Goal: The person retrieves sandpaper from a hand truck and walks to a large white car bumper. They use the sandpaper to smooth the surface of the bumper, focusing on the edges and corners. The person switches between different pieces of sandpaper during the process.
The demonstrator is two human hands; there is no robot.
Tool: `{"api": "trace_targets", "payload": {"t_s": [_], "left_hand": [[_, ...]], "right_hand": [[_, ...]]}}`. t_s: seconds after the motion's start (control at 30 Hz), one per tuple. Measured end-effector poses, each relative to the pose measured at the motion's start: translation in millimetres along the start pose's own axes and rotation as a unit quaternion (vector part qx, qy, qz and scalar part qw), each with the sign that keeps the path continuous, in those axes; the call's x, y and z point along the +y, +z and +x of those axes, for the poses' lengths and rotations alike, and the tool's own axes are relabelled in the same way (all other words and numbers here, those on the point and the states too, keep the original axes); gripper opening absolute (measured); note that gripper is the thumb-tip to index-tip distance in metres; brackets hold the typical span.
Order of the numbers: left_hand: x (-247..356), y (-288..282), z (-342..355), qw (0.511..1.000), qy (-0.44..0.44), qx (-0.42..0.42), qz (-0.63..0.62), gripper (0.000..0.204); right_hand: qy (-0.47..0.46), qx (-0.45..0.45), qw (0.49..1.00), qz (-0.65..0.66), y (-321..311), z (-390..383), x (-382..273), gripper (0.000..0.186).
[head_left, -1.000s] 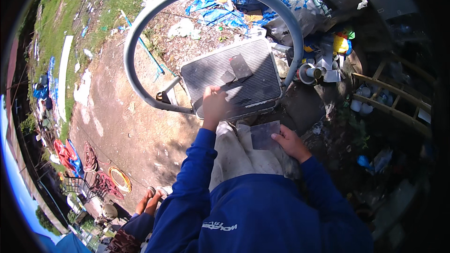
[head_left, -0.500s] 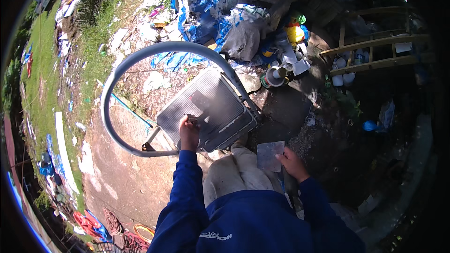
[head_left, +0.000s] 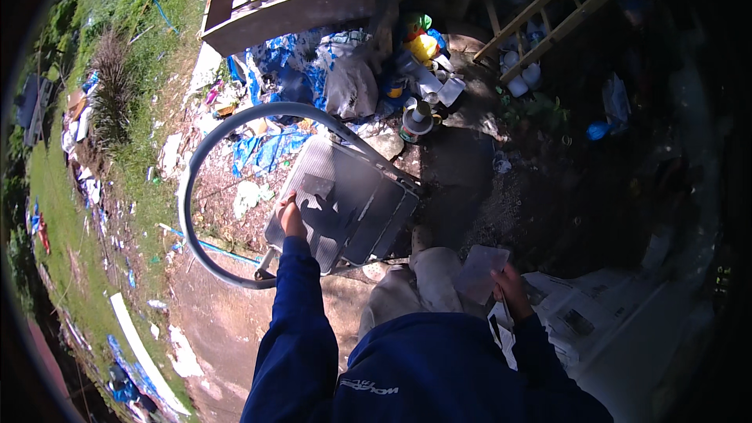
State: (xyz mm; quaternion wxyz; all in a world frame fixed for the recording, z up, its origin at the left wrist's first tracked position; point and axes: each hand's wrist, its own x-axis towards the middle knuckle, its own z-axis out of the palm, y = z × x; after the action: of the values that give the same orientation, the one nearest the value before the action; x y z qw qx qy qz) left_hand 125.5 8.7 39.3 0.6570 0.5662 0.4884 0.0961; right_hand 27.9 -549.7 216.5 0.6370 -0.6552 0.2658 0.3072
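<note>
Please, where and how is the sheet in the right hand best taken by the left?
Probably pinch the sheet by its left edge, coming from the left, across its faces: it looks flat and thin, that edge is free, and the right hand holds the right side.

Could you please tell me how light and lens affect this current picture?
In the head view, fisheye vignetting blackens the rim; there, hard sun brightens the green grass and bare left hand, while shade dims the bare right hand holding a flat grey squarish sheet; in the head view, deep shadow hides detail around the pale wooden ladder-like frame.
</note>
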Motion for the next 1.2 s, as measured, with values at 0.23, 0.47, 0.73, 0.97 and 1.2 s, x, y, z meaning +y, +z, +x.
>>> {"api": "trace_targets", "payload": {"t_s": [0.23,0.47,0.73,0.97,1.2], "left_hand": [[-34.4,58.5,51.2,0.920,0.008,0.110,0.377,0.096],[-43.2,100.2,46.5,0.838,0.005,0.070,0.542,0.047],[-48.4,119.2,-57.6,0.957,0.074,0.185,0.209,0.062],[-86.5,252.7,-200.9,0.990,-0.039,0.010,0.137,0.036],[-4.1,452.3,-217.4,0.978,0.015,-0.142,0.155,0.037]], "right_hand": [[0.001,0.048,0.994,0.100,-36.9,-19.6,7.7,0.041],[-0.017,0.059,0.986,0.152,-149.6,12.9,44.2,0.036],[0.032,0.091,0.957,0.273,-308.9,126.1,95.0,0.031],[-0.038,0.136,0.961,0.236,-406.1,215.6,-34.2,0.037],[-0.065,0.025,0.991,0.113,-427.6,318.2,-227.7,0.031]]}}
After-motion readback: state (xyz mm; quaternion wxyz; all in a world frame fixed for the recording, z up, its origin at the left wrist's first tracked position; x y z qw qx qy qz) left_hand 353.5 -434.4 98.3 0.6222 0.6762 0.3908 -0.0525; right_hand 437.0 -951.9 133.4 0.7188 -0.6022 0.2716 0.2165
